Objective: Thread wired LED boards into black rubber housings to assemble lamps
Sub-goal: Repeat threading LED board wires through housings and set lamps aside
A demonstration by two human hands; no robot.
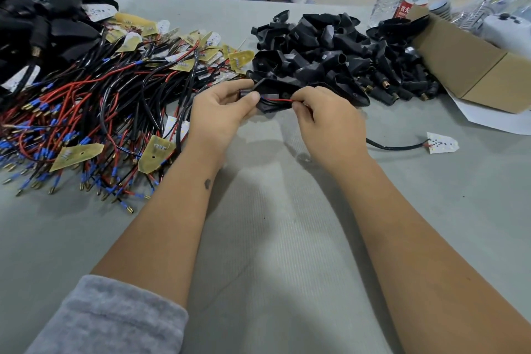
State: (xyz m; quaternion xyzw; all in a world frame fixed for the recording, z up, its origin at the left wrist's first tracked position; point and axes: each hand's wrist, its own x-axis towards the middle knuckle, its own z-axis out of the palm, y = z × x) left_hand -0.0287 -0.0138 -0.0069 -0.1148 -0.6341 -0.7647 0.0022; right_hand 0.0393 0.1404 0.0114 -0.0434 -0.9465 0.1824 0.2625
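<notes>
— From the head view, where do we stand?

— Our left hand (221, 112) has its fingers and thumb curled round one black rubber housing (271, 92), held above the grey table (273, 238) just in front of the heap of empty housings (339, 52). Our right hand (327, 121) pinches the red and black wires (277, 101) right at the housing's open mouth.

— And the board those wires belong to?

— A black cable (393, 147) trails from under our right wrist to a white LED board (441, 142) lying flat on the table, well apart from the housing. We judge it is the same lead, though our hand hides the join.

— So how do we do this step well?

— We should keep both wires together, pinched close to their tips so they don't buckle, and aim them at the narrow neck under our left thumb. We hold the housing steady and feed in short strokes, re-pinching further back each time.

— What could go wrong?

— One wire may catch inside the rubber while the other runs on. The wired-board pile (94, 100) at our left could also snag a loose lead.
</notes>
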